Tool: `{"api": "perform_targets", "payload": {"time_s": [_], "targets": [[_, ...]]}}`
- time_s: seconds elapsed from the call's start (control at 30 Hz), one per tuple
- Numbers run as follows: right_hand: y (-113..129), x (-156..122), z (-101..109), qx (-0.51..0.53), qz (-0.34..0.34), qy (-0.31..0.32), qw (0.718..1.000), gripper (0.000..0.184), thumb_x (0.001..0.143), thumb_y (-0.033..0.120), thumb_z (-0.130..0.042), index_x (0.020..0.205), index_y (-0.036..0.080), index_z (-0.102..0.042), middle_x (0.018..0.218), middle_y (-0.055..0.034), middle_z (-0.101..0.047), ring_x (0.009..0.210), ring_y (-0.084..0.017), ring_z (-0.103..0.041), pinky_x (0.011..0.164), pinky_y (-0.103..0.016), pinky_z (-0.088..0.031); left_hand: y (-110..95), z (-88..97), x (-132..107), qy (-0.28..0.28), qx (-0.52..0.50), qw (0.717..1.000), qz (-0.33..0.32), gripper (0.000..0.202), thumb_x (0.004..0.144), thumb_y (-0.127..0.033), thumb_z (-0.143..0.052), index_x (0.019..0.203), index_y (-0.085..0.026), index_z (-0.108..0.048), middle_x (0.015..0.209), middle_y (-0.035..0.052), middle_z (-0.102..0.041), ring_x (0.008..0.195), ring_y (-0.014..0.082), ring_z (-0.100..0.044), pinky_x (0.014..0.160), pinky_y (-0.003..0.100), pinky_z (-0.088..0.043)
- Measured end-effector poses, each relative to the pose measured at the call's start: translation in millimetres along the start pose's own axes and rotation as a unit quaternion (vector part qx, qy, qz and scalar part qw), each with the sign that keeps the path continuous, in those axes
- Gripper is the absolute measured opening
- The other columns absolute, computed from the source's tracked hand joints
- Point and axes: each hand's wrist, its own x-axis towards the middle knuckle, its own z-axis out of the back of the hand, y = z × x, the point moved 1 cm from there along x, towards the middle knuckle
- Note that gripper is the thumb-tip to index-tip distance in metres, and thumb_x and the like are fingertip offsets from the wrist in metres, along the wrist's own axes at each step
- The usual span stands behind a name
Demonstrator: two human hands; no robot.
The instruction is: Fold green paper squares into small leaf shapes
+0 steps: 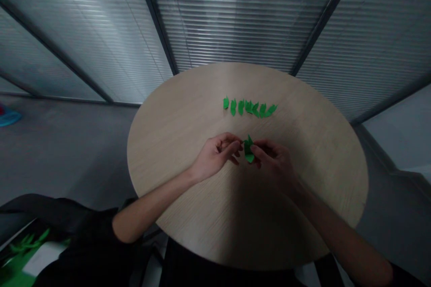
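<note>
A small green piece [248, 149], which looks like folded paper with pointed tips, is held above the middle of the table. My right hand [274, 161] pinches it from the right, thumb on its face. From the left, my left hand [218, 154] closes thumb and forefinger on a thin point at its upper left edge; the other fingers are loosely curled. Beyond my hands, several similar green pieces [241, 107] lie in a row on the tabletop, the ones on the right close together or overlapping.
The round wooden table [175, 112] stands before glass panels with blinds [229, 31]. At lower left, green material [16, 269] and a white sheet [43, 258] lie beside a dark chair or bag. Something blue [9, 118] is on the floor at far left.
</note>
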Motion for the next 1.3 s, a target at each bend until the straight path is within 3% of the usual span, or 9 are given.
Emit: {"api": "perform_targets", "payload": {"time_s": [0.3, 0.57, 0.83, 1.1, 1.3], "targets": [[0.3, 1.1, -2.8, 0.009, 0.03, 0.023, 0.999, 0.036, 0.081, 0.054, -0.083, 0.085, 0.02, -0.073, 0.061, 0.0004, -0.068, 0.052, -0.013, -0.061, 0.049, -0.027, -0.051, 2.2, 0.6, 0.1, 0.004, 0.067, 0.998, 0.0, 0.03, 0.088, -0.041, -0.077, 0.093, -0.013, -0.066, 0.068, -0.0007, -0.066, 0.06, 0.0116, -0.066, 0.059, 0.023, -0.058], [1.7, 0.6, -2.3, 0.035, 0.034, 0.021, 0.999, 0.039, 0.087, 0.055, -0.078, 0.101, 0.019, -0.073, 0.07, -0.0004, -0.071, 0.055, -0.014, -0.066, 0.054, -0.028, -0.056, 1.5, 4.8, 3.3, -0.016, 0.088, 0.996, 0.009, 0.032, 0.088, -0.045, -0.077, 0.087, -0.015, -0.066, 0.063, -0.0016, -0.064, 0.054, 0.0109, -0.062, 0.054, 0.022, -0.05], [-1.3, 6.5, 4.9, 0.024, 0.033, -0.003, 0.999, 0.038, 0.086, 0.053, -0.077, 0.103, 0.02, -0.069, 0.068, 0.0026, -0.068, 0.053, -0.013, -0.064, 0.051, -0.027, -0.054, 4.9, 12.6, 13.8, -0.067, 0.124, 0.99, 0.005, 0.032, 0.086, -0.045, -0.077, 0.078, -0.016, -0.065, 0.057, -0.0066, -0.047, 0.049, 0.0068, -0.034, 0.048, 0.022, -0.024], [1.0, 7.8, 6.7, 0.021, 0.028, -0.022, 0.999, 0.037, 0.083, 0.049, -0.079, 0.101, 0.019, -0.069, 0.064, 0.0039, -0.066, 0.051, -0.013, -0.062, 0.05, -0.026, -0.052, 15.9, 19.2, 22.2, -0.076, 0.218, 0.972, -0.045, 0.022, 0.088, -0.038, -0.074, 0.083, -0.016, -0.073, 0.059, -0.0066, -0.041, 0.055, 0.01, -0.035, 0.055, 0.025, -0.025], [1.3, 7.5, 8.1, 0.007, 0.04, -0.018, 0.999, 0.034, 0.085, 0.048, -0.075, 0.1, 0.019, -0.068, 0.063, 0.004, -0.064, 0.051, -0.013, -0.062, 0.05, -0.027, -0.051, 29.1, 24.3, 26.8, -0.056, 0.317, 0.946, -0.033, 0.018, 0.088, -0.034, -0.073, 0.086, -0.017, -0.078, 0.064, -0.004, -0.051, 0.061, 0.0124, -0.045, 0.059, 0.026, -0.033]]}}
